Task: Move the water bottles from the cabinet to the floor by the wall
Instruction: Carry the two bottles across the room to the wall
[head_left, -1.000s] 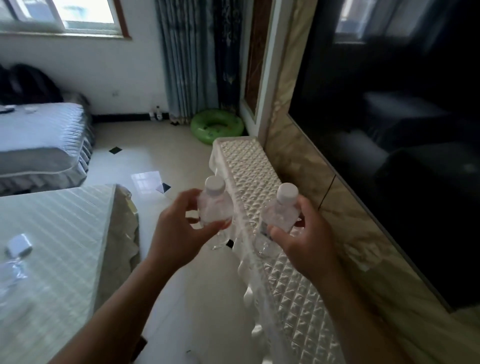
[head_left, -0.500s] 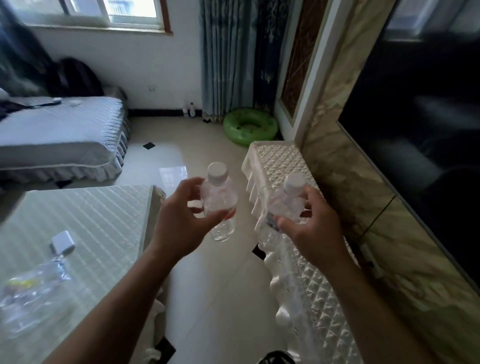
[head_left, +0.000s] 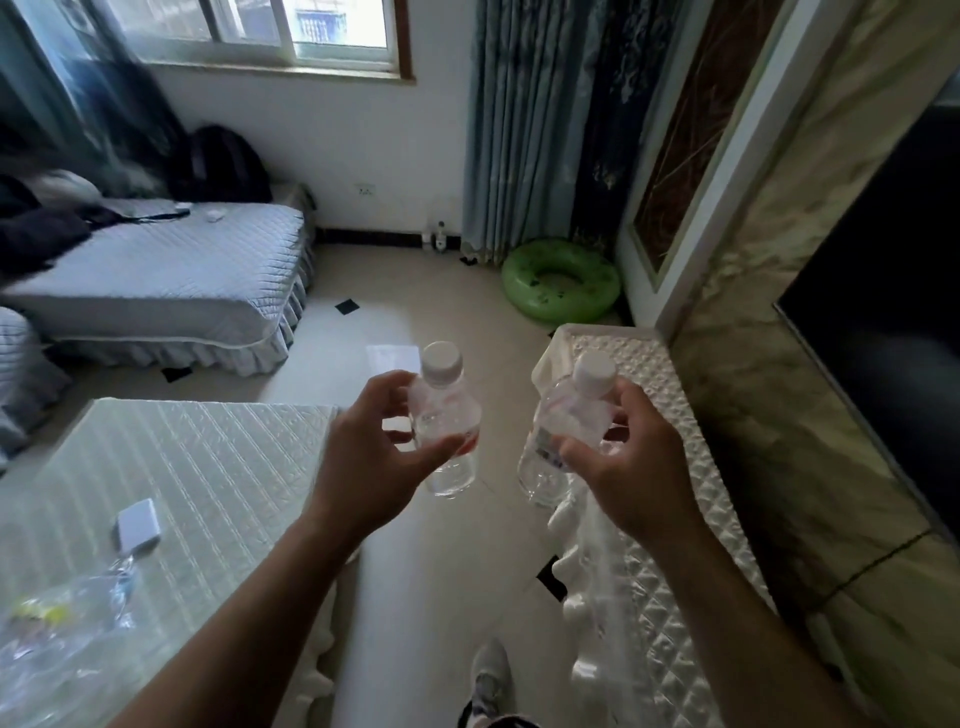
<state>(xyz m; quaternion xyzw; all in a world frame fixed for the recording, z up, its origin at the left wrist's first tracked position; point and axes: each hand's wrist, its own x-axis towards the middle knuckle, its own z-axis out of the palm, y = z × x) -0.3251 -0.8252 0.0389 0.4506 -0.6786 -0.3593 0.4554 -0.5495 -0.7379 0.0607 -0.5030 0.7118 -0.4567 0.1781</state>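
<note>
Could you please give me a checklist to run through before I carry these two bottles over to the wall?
1. Grip of left hand on left bottle: ok.
2. Grip of right hand on right bottle: ok.
3. Both white caps on: ok.
4. Path over the floor to the far wall unobstructed: ok.
5. The green swim ring off that path: ok, lies to its right.
6. Free spot beside the small bottle at that wall: cannot tell, too small.

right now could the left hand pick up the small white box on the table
Probably not yet: the left hand holds a water bottle, so its grip is full. The way to the white box on the table looks free, though.
</note>
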